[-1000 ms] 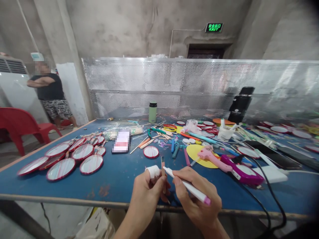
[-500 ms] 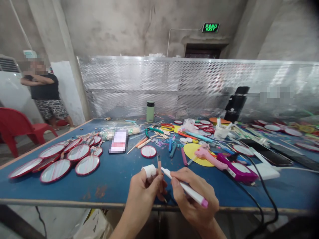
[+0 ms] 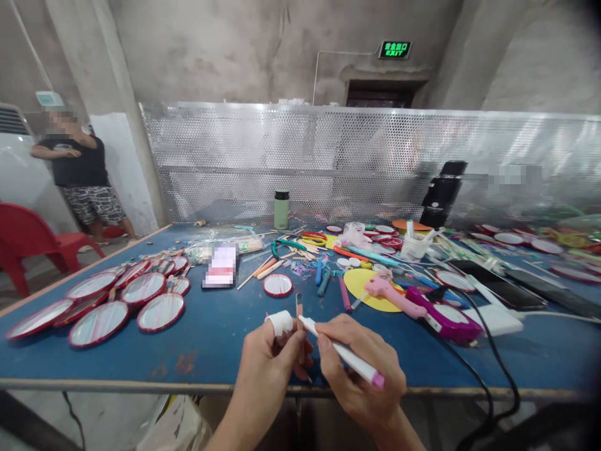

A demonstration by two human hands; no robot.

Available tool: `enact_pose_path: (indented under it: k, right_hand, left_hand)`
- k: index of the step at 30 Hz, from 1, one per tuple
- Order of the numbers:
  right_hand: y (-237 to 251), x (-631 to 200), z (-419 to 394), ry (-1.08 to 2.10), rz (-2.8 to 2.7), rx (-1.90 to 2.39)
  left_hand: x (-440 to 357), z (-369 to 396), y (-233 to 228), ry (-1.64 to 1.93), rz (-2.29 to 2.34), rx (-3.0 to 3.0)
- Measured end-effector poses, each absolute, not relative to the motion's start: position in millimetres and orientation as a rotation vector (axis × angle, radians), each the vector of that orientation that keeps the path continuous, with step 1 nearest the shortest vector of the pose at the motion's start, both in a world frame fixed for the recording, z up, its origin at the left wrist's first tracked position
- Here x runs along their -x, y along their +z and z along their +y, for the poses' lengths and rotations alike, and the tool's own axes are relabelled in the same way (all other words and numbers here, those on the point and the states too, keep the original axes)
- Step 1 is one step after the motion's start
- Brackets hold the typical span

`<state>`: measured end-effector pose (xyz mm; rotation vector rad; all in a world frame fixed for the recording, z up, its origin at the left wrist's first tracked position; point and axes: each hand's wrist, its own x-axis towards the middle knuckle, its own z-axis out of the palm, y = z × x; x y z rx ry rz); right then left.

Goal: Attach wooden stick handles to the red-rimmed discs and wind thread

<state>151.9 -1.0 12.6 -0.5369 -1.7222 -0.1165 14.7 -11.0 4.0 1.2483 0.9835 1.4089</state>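
Observation:
My left hand [image 3: 267, 366], with white tape wrapped round one finger, pinches a flat wooden stick [image 3: 299, 305] held upright, its top end dark. A white marker pen [image 3: 353, 360] with a pink end lies in the grip of my right hand [image 3: 370, 369]. The pen's tip is at the stick, just above my left thumb; whether it touches the wood I cannot tell. Beyond my hands, a small round red-rimmed mirror [image 3: 277, 285] rests on the blue table [image 3: 206, 351].
Several red-rimmed mirrors [image 3: 161, 311] are piled at the left, near a phone [image 3: 220, 266]. At the right are a pink glue gun [image 3: 394, 294], a purple device [image 3: 444, 316] and black cables [image 3: 500, 357]. A green bottle [image 3: 281, 210] stands behind scattered sticks and pens. Someone [image 3: 77, 156] stands far left.
The marker's tip has shifted slightly left, closer to the stick. My left hand keeps its hold. The person at the far left has moved their arms. The whole view has shifted a little.

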Motion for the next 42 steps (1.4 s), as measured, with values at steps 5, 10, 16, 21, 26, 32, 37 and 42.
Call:
enact_pose_path:
  k: [5, 10, 16, 21, 26, 32, 37, 42]
  right_hand:
    - [9.9, -152.8, -1.3, -0.169, -1.687, 0.596]
    - [9.8, -152.6, -0.6, -0.168, -1.692, 0.565]
    - [12.0, -152.0, -1.1, -0.183, -1.711, 0.570]
    - [8.1, -154.4, -2.9, -0.220, -1.652, 0.626]
    - [8.3, -153.8, -2.7, -0.203, -1.693, 0.589]
    - [7.3, -153.1, -1.0, -0.194, -1.671, 0.608]
    - [9.2, -152.9, -1.2, -0.192, -1.688, 0.565]
    - [9.1, -152.9, -1.6, -0.188, -1.682, 0.594]
  left_hand:
    - [-14.1, -11.5, 4.2, 1.390, 0.989, -1.274]
    - [-13.8, -11.1, 2.2, 1.406, 0.994, -1.265]
    - [-13.6, -10.2, 1.2, 1.411, 0.977, -1.268]
    - [-12.7, -8.6, 0.4, 1.393, 0.981, -1.253]
    - [-12.6, -9.6, 1.3, 1.395, 0.960, -1.247]
    - [-12.7, -10.7, 2.3, 1.394, 0.977, -1.242]
    - [-12.8, -10.6, 3.4, 1.401, 0.971, -1.237]
    - [-12.6, -11.1, 2.5, 1.393, 0.980, -1.254]
